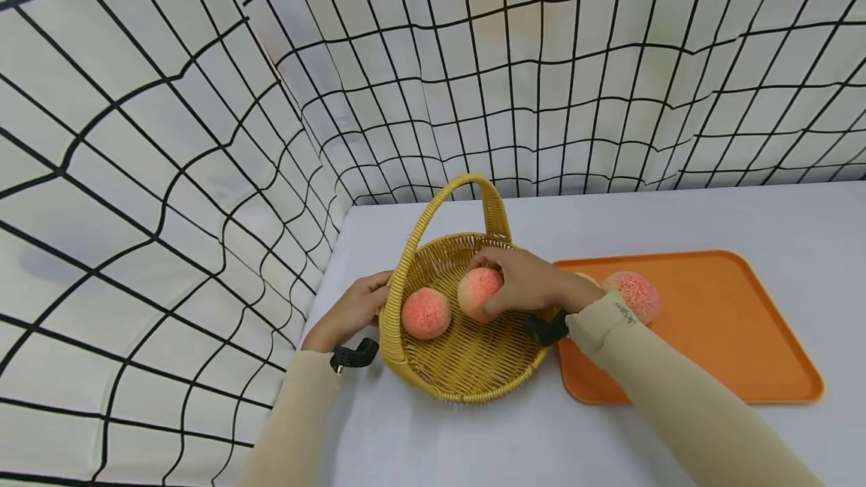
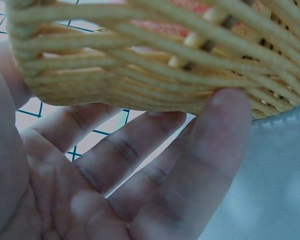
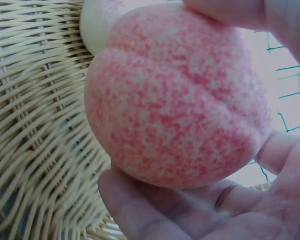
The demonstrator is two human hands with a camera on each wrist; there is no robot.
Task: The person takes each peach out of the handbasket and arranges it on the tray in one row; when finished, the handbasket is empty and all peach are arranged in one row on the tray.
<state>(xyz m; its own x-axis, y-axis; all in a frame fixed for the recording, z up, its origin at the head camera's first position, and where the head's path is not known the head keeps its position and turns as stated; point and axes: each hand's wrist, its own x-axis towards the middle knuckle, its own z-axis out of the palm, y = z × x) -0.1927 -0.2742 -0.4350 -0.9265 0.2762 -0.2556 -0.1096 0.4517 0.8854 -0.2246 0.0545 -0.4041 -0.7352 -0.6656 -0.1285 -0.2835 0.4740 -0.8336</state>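
Note:
A yellow woven basket (image 1: 467, 389) with a tall arched handle stands on the table. Against its left side rests my left hand (image 1: 355, 310), its fingers (image 2: 222, 130) fairly straight along the outside of the woven wall. My right hand (image 1: 531, 280) reaches over the basket from the right and holds a pink-and-cream peach (image 1: 479, 293), thumb on one side and fingers on the other. In the right wrist view, the crease of the held peach (image 3: 174, 100) shows clearly. Another peach (image 1: 426, 313) lies inside the basket, close to the handle's left base.
To the right lies an orange tray (image 1: 731, 337). A peach (image 1: 632, 295) sits near its left end, beside a second one (image 1: 587, 277) mostly hidden by my right wrist. Black-grid white netting (image 1: 541, 89) rises behind and left of the white table (image 1: 440, 442).

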